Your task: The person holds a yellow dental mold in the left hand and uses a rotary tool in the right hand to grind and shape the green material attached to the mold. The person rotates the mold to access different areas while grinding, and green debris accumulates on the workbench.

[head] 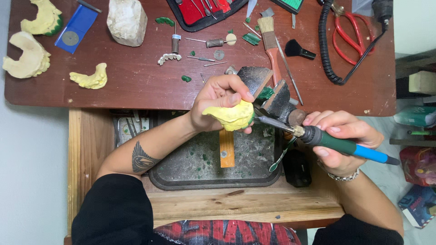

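Yellow cast (232,115) sits in the left hand (218,106), held over the tray (181,179), just off the desk (136,77) edge. Left fingers (234,88) curl over its top, thumb under; a wrap-around pinch, pressed tight to the cast. Looks like dental stone: rigid, moderately heavy for its size, brittle at thin edges and teeth. Judgement: grip best on the thick base and outer flanks, not on the ridge; a drop onto tray or wood would likely chip it.

Right hand (338,136) closed around the green-blue tool (345,146) in a pen-style grip, fingers pressed together on the barrel. Metal tip (272,121) points left and meets the cast's right edge, just beside the left thumb. Whether the tip actually touches can't be told; it is very close.

Directly beyond the left fingertips: a dark vise (268,93) with a green wax bit on it. Below the cast an orange wooden peg (226,147) runs down into the tray, which carries green wax crumbs.

Further out past the knuckles: brush (270,41), red scissors (347,34), coiled black cable (326,43), red tool case (200,13). Well away to the left side: three more pale yellow casts (91,78), a white stone block (127,20), a blue card (76,28).
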